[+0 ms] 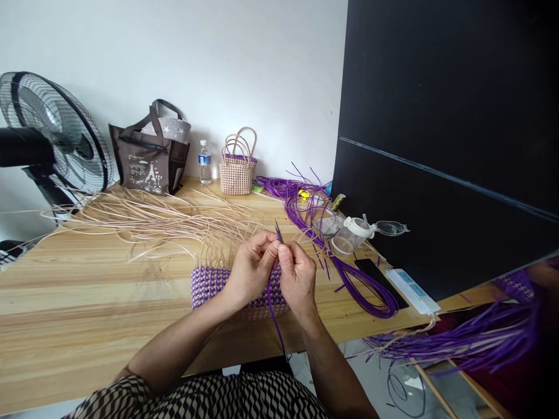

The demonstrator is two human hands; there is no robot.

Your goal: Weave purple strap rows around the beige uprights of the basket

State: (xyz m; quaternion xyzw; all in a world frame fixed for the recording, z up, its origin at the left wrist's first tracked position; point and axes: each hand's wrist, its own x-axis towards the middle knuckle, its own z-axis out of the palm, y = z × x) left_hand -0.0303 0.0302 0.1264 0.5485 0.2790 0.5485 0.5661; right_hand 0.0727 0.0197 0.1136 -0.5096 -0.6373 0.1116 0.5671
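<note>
A purple and beige woven piece (212, 286) lies at the table's front edge, with long beige strands (174, 224) fanning from its top to the left. Above its right part my two hands meet, fingertips pinched together. My left hand (253, 265) grips a purple strand (271, 302), which hangs down past the table edge. My right hand (299, 276) pinches a small dark pointed tool (278, 231) whose tips stick up between the fingers. Where strand and tool meet is hidden by the fingertips.
Purple strands (362, 285) are bundled on the right, near a clear lidded jar (349, 235) and a power strip (413, 290). At the back stand a dark bag (146, 160), a water bottle (205, 163) and a small woven basket (236, 176). A fan (56, 128) is at left.
</note>
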